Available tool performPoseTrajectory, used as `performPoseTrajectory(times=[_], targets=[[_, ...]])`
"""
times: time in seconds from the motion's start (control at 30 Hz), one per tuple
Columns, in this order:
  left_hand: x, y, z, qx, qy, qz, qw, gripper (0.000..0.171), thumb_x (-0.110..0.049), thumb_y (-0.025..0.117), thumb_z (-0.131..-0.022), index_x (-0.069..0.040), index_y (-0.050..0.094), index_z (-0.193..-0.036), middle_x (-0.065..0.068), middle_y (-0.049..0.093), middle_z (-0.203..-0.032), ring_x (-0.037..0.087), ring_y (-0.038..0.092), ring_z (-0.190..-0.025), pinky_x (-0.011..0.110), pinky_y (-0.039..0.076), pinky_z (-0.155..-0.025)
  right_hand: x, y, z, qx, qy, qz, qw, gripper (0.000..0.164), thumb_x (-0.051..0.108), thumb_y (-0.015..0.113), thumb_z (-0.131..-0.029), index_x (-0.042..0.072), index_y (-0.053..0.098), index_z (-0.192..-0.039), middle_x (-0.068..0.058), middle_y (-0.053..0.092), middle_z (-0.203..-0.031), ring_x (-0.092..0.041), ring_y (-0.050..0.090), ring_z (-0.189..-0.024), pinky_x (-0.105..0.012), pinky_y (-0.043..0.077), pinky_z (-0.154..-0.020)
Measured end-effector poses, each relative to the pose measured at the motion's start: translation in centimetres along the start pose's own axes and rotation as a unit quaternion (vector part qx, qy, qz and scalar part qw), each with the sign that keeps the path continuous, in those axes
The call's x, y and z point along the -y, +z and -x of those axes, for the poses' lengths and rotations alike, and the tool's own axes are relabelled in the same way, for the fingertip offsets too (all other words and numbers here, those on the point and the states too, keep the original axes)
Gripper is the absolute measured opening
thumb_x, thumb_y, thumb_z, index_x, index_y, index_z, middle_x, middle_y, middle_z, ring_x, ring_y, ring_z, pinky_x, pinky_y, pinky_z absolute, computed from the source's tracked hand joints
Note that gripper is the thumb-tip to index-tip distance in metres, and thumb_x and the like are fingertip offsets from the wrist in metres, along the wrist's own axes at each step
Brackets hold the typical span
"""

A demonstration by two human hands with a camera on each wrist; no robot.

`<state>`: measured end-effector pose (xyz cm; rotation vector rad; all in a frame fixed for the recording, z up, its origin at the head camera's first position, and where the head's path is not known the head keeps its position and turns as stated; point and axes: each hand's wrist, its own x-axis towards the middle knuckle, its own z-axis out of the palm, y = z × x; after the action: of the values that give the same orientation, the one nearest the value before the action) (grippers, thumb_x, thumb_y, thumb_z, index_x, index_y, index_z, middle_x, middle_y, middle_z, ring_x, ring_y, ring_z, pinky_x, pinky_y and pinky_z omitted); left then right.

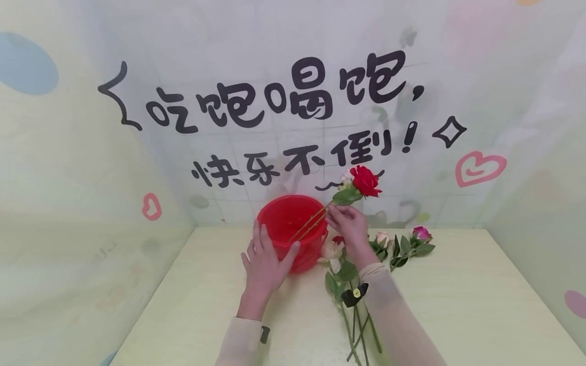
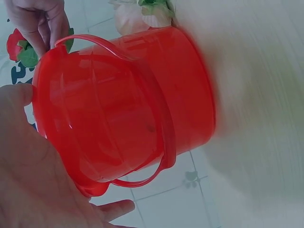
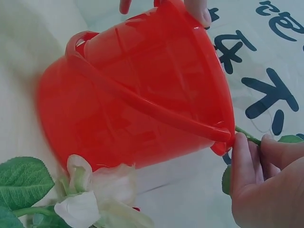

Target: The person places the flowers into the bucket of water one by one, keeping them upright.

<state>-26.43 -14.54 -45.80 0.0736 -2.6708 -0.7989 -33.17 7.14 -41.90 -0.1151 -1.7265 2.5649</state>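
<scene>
A red plastic bucket [image 1: 309, 256] stands upright at the back of the table. My left hand [image 1: 267, 264] rests on its near-left side, fingers spread along the rim and thumb toward the front. In the left wrist view the palm lies against the bucket's rim. My right hand [image 1: 350, 226] pinches thin green stems at the right rim, seen also in the right wrist view. Those stems slant down into the bucket. Above the fingers are a red rose [image 1: 365, 181] and, partly hidden behind it, a pale bloom [image 1: 345, 178]. The bucket's handle [image 3: 142, 104] hangs down its side.
Right of the bucket lie several artificial roses, among them a cream rose [image 1: 333, 250] under my right forearm and a magenta rose [image 1: 421, 234] farther right. Loose stems [image 1: 361, 338] reach toward the front edge. A printed backdrop [image 1: 274, 40] rises close behind the bucket.
</scene>
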Motion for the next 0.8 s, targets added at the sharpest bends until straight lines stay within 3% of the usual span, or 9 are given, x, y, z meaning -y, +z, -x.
performPoseTrajectory(times=[0.3,0.57,0.8], targets=[[-0.1,0.0,0.0,0.012,-0.010,0.006,0.9999,0.110,-0.061,0.069,-0.090,-0.008,0.013,-0.168,0.011,0.012,-0.173,0.046,0.033,-0.148,0.079,0.027,-0.114,0.3,-1.0,-0.5,0.029,0.055,-0.070,0.996,0.039,0.011,0.069,-0.103,-0.007,0.062,-0.137,-0.013,0.074,-0.113,-0.018,0.076,-0.097,-0.036,0.057,-0.098],[-0.2,-0.1,-0.1,0.002,-0.008,0.004,1.0000,0.110,-0.061,0.071,-0.089,-0.007,0.015,-0.168,0.012,0.013,-0.173,0.047,0.034,-0.147,0.079,0.029,-0.113,0.4,-1.5,-0.9,0.029,0.081,-0.087,0.992,0.029,0.010,0.072,-0.101,-0.001,0.070,-0.128,-0.013,0.077,-0.114,-0.017,0.077,-0.095,-0.036,0.057,-0.098],[-0.3,-0.2,0.2,0.000,-0.007,0.001,1.0000,0.112,-0.058,0.074,-0.088,-0.005,0.015,-0.167,0.014,0.015,-0.172,0.048,0.034,-0.146,0.081,0.029,-0.112,-0.2,-1.7,-0.9,0.025,0.091,-0.103,0.990,0.017,0.007,0.072,-0.100,0.004,0.074,-0.117,-0.009,0.079,-0.100,-0.016,0.077,-0.091,-0.032,0.061,-0.091]])
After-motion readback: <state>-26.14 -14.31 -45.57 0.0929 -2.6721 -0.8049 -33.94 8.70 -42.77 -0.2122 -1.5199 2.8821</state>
